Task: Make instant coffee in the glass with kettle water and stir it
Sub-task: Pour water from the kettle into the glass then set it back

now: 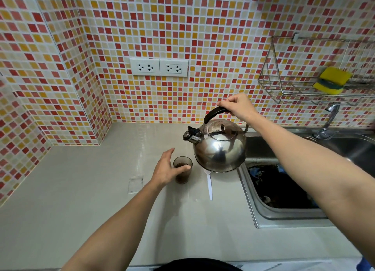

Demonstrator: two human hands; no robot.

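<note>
A small smoky glass (pixel 183 162) stands on the grey counter (pixel 85 189), holding dark brown liquid. My left hand (pixel 166 169) is beside it on the left, fingers spread, the thumb touching the glass's near side. My right hand (pixel 237 106) grips the black handle of a steel whistling kettle (pixel 219 147), which hangs in the air just right of the glass, spout pointing left. A white plastic spoon (pixel 209 184) lies on the counter, its bowl hidden under the kettle.
A steel sink (pixel 261 214) with dark contents sits at the right, with a tap (pixel 329 118) behind it. On the tiled wall hangs a wire rack (pixel 284 92) with a yellow sponge (pixel 332 80). Two sockets (pixel 159 67) are on the back wall.
</note>
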